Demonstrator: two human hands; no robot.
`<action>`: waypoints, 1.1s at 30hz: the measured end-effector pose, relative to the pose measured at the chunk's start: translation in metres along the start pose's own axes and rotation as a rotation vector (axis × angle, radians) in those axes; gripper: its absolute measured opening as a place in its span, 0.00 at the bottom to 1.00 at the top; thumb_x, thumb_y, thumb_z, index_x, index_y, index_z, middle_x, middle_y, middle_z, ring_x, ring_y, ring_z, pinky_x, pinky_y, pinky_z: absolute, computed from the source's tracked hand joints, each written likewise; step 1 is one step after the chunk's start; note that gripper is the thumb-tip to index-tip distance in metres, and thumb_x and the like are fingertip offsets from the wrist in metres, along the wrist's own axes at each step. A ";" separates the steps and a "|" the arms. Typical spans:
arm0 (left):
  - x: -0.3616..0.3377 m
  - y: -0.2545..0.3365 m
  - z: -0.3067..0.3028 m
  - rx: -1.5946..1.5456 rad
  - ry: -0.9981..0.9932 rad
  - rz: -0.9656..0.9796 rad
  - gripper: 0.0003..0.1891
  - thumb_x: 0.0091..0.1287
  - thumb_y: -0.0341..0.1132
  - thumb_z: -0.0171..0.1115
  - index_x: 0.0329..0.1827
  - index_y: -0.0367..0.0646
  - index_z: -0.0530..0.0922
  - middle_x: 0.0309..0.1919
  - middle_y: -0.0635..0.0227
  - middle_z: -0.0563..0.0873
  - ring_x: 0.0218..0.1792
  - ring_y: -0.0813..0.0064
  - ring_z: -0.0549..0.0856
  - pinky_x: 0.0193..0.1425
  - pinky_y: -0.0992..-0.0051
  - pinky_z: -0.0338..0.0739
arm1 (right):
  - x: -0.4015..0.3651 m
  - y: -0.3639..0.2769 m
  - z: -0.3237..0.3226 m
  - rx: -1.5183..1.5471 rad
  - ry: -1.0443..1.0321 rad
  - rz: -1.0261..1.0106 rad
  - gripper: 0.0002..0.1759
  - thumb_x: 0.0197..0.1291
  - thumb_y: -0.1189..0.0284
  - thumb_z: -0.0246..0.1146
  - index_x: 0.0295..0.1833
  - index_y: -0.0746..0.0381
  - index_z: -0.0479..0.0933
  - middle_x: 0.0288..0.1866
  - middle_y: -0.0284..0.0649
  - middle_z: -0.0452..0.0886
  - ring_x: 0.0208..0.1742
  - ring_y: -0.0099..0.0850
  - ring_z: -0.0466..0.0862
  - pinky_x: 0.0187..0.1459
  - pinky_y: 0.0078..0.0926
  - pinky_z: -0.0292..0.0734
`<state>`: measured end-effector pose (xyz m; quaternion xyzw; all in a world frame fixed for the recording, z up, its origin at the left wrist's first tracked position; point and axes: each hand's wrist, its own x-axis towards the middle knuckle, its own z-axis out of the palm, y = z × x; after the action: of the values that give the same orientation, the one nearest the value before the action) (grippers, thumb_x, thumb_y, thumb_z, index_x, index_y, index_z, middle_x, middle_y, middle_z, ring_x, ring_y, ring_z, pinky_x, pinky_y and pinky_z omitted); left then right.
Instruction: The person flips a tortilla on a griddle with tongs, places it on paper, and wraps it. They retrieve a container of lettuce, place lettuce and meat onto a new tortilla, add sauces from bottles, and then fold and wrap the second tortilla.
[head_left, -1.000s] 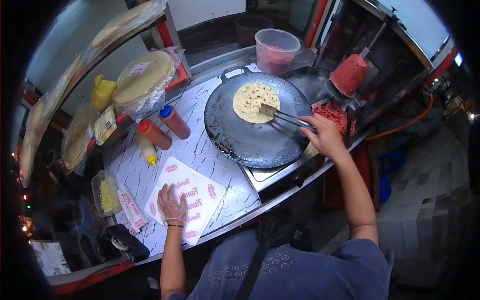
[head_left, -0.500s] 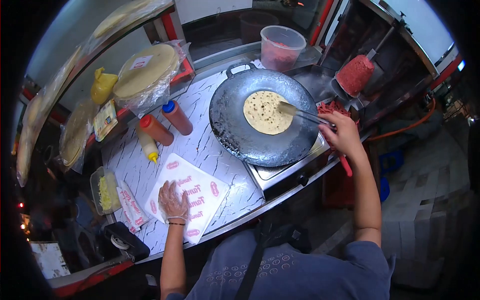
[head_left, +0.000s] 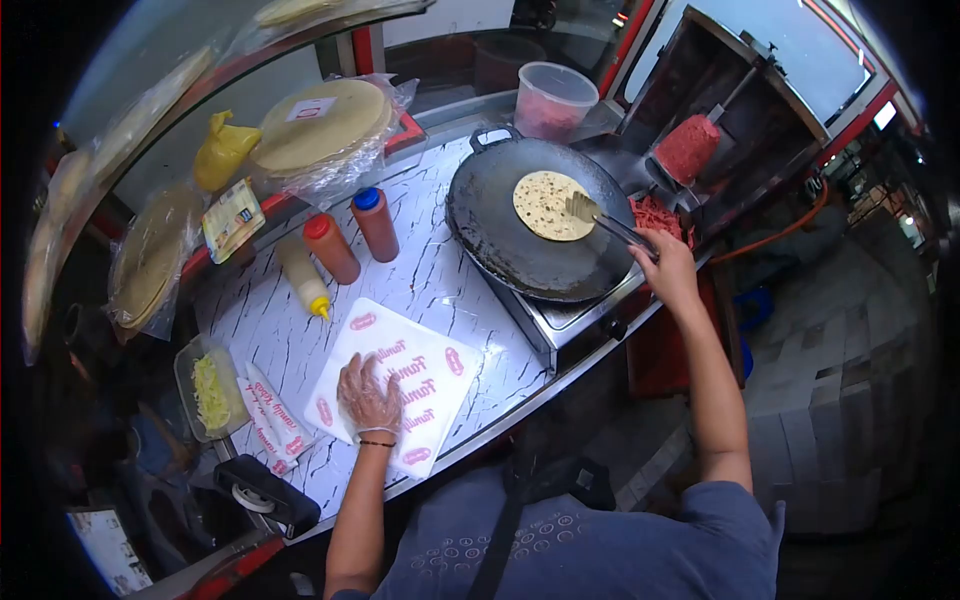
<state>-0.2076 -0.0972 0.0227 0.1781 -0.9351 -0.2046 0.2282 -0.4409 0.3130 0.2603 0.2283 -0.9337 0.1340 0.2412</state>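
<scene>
My right hand (head_left: 668,268) grips metal tongs (head_left: 616,228), whose slotted end rests on the right part of a browned flatbread (head_left: 540,206). The flatbread lies flat on a large dark round griddle pan (head_left: 497,252) over a steel burner. Down on the counter, my left hand (head_left: 368,393) wears a clear plastic glove and lies with fingers outstretched on white wrapping paper (head_left: 448,385) with pink print. Nothing is gripped in that hand.
Two red sauce bottles (head_left: 375,225) and a pale yellow-capped bottle (head_left: 303,278) stand beyond the paper. Left are shredded cabbage (head_left: 211,393) and wrapped rolls (head_left: 273,420). Bagged flatbreads (head_left: 325,125) sit on the shelf. A meat spit (head_left: 688,150) stands behind shaved meat (head_left: 660,217).
My view has shifted, so the counter things appear farther right and the flatbread slightly higher. The tongs stay on the flatbread's right side. My left hand remains on the paper.
</scene>
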 end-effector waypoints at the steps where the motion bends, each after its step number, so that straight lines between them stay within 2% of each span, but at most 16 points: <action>1: 0.001 0.000 0.000 -0.008 0.009 0.000 0.28 0.61 0.45 0.66 0.64 0.45 0.75 0.68 0.58 0.70 0.69 0.48 0.65 0.74 0.48 0.56 | -0.003 -0.017 0.000 0.070 0.068 0.029 0.17 0.59 0.65 0.68 0.52 0.59 0.82 0.37 0.47 0.82 0.39 0.47 0.84 0.43 0.41 0.78; 3: 0.000 0.000 -0.002 -0.046 -0.009 0.000 0.28 0.61 0.45 0.66 0.64 0.46 0.75 0.68 0.59 0.70 0.69 0.49 0.65 0.74 0.48 0.55 | -0.016 -0.035 0.001 0.114 -0.044 0.088 0.17 0.60 0.64 0.68 0.53 0.59 0.82 0.37 0.47 0.82 0.39 0.47 0.84 0.42 0.40 0.78; 4: -0.001 -0.002 -0.001 -0.059 -0.019 -0.008 0.28 0.60 0.44 0.66 0.64 0.46 0.75 0.68 0.60 0.70 0.70 0.49 0.65 0.74 0.48 0.54 | -0.023 -0.038 0.003 0.055 -0.075 0.032 0.17 0.60 0.65 0.69 0.53 0.60 0.82 0.37 0.48 0.83 0.38 0.46 0.84 0.42 0.39 0.77; 9: -0.001 0.000 -0.005 -0.086 -0.026 -0.022 0.27 0.60 0.43 0.66 0.64 0.49 0.75 0.70 0.61 0.69 0.71 0.49 0.64 0.75 0.48 0.53 | -0.034 -0.045 0.004 0.191 0.068 0.169 0.18 0.59 0.68 0.69 0.53 0.62 0.81 0.39 0.49 0.83 0.40 0.48 0.84 0.44 0.41 0.78; 11: -0.001 0.001 -0.004 -0.110 -0.047 -0.018 0.27 0.60 0.43 0.66 0.64 0.49 0.75 0.70 0.61 0.69 0.71 0.49 0.64 0.75 0.48 0.53 | -0.042 -0.038 0.009 0.066 -0.005 0.030 0.17 0.59 0.68 0.69 0.53 0.61 0.81 0.38 0.48 0.83 0.41 0.48 0.84 0.43 0.41 0.78; 15: -0.002 -0.002 -0.004 -0.143 -0.040 -0.003 0.28 0.59 0.42 0.68 0.64 0.48 0.76 0.69 0.62 0.70 0.71 0.49 0.64 0.75 0.49 0.53 | -0.038 -0.053 -0.013 -0.069 -0.043 0.079 0.18 0.59 0.66 0.69 0.55 0.56 0.81 0.38 0.45 0.78 0.39 0.47 0.82 0.40 0.42 0.76; 17: -0.002 -0.003 -0.005 -0.161 -0.037 0.002 0.27 0.59 0.42 0.68 0.63 0.48 0.76 0.69 0.62 0.70 0.71 0.50 0.64 0.75 0.49 0.53 | -0.042 -0.047 -0.030 -0.087 -0.031 0.069 0.21 0.57 0.69 0.70 0.57 0.55 0.80 0.38 0.43 0.76 0.39 0.45 0.81 0.40 0.41 0.76; 20: -0.002 -0.006 -0.004 -0.196 -0.028 -0.001 0.27 0.59 0.41 0.69 0.63 0.48 0.76 0.69 0.63 0.70 0.70 0.49 0.65 0.75 0.49 0.54 | -0.057 -0.041 -0.059 -0.152 0.003 -0.058 0.25 0.49 0.79 0.70 0.56 0.53 0.82 0.36 0.39 0.74 0.41 0.39 0.79 0.41 0.38 0.76; 21: -0.003 -0.007 -0.004 -0.213 -0.026 0.007 0.27 0.59 0.41 0.69 0.63 0.48 0.77 0.69 0.63 0.70 0.70 0.49 0.65 0.75 0.49 0.54 | -0.062 -0.038 -0.061 -0.209 -0.010 -0.042 0.24 0.49 0.80 0.69 0.54 0.54 0.83 0.35 0.39 0.74 0.40 0.40 0.79 0.40 0.38 0.76; 23: -0.002 -0.007 -0.002 -0.208 -0.013 0.012 0.27 0.59 0.41 0.69 0.62 0.47 0.77 0.68 0.63 0.71 0.70 0.49 0.65 0.75 0.50 0.55 | -0.057 -0.033 -0.050 -0.267 0.060 -0.136 0.22 0.51 0.79 0.67 0.54 0.54 0.83 0.34 0.39 0.73 0.39 0.40 0.79 0.38 0.37 0.77; 26: -0.002 -0.006 -0.002 -0.190 -0.027 0.053 0.26 0.58 0.41 0.69 0.60 0.46 0.78 0.68 0.63 0.71 0.69 0.50 0.66 0.75 0.50 0.56 | -0.020 -0.035 0.008 -0.277 0.117 -0.234 0.17 0.56 0.75 0.63 0.52 0.55 0.83 0.32 0.40 0.72 0.35 0.40 0.80 0.35 0.37 0.77; 28: -0.001 -0.007 -0.006 -0.160 -0.036 0.083 0.25 0.58 0.39 0.70 0.59 0.44 0.79 0.65 0.63 0.73 0.69 0.51 0.66 0.75 0.53 0.58 | -0.005 -0.069 0.031 -0.260 0.102 -0.284 0.16 0.57 0.74 0.62 0.52 0.57 0.82 0.32 0.42 0.73 0.32 0.40 0.81 0.33 0.37 0.77; 30: 0.002 -0.020 -0.005 -0.201 -0.069 0.118 0.25 0.57 0.38 0.71 0.59 0.43 0.79 0.65 0.62 0.73 0.67 0.51 0.68 0.75 0.55 0.58 | 0.006 -0.119 0.014 -0.254 0.059 -0.301 0.15 0.58 0.74 0.63 0.52 0.59 0.82 0.33 0.43 0.74 0.30 0.40 0.81 0.33 0.36 0.77; 31: 0.003 -0.029 -0.005 -0.244 -0.104 0.154 0.26 0.56 0.38 0.71 0.59 0.43 0.79 0.64 0.61 0.74 0.66 0.51 0.69 0.75 0.56 0.59 | 0.003 -0.146 -0.005 -0.067 0.069 -0.257 0.15 0.57 0.76 0.65 0.52 0.61 0.82 0.32 0.42 0.75 0.29 0.39 0.80 0.32 0.36 0.75; 32: 0.010 -0.036 -0.013 -0.359 -0.196 0.122 0.24 0.62 0.40 0.69 0.61 0.42 0.78 0.61 0.58 0.76 0.64 0.54 0.73 0.72 0.58 0.63 | -0.003 -0.167 -0.020 0.122 0.074 -0.211 0.15 0.57 0.77 0.67 0.51 0.63 0.82 0.32 0.42 0.76 0.27 0.39 0.79 0.31 0.36 0.73; 33: 0.014 -0.038 -0.015 -0.350 -0.199 0.096 0.24 0.62 0.40 0.69 0.61 0.42 0.78 0.61 0.58 0.76 0.64 0.54 0.73 0.72 0.58 0.63 | -0.009 -0.181 -0.029 0.139 0.055 -0.221 0.15 0.57 0.77 0.67 0.51 0.63 0.82 0.32 0.42 0.76 0.27 0.39 0.79 0.31 0.36 0.73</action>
<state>-0.2026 -0.1401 0.0227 0.0698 -0.9106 -0.3694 0.1716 -0.3333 0.1712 0.3059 0.3423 -0.8844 0.1769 0.2635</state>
